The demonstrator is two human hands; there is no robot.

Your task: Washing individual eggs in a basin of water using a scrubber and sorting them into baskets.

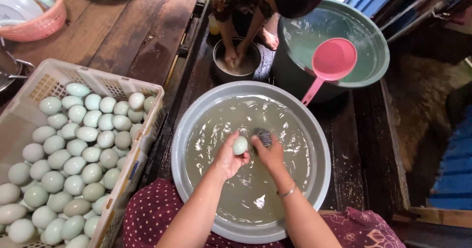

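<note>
- Dozens of pale green eggs (73,164) are being held in a cream plastic crate (142,144) at far left, on the wooden floor; a pink basket (46,24) is sitting beyond it at the top left corner.
- A single pale egg (240,145) is being gripped in the left hand (228,157), fingers curled around it, just above the murky water of a wide grey basin (196,115).
- A dark scrub pad (264,137) is being pinched in the right hand (269,154), just beside the egg; a bangle is being worn on that wrist.
- Another person's hands (235,57) are being dipped in a small metal pot (255,56) beyond the basin.
- A pink ladle (330,63) is being rested across a large green tub (378,46) of water at right.
</note>
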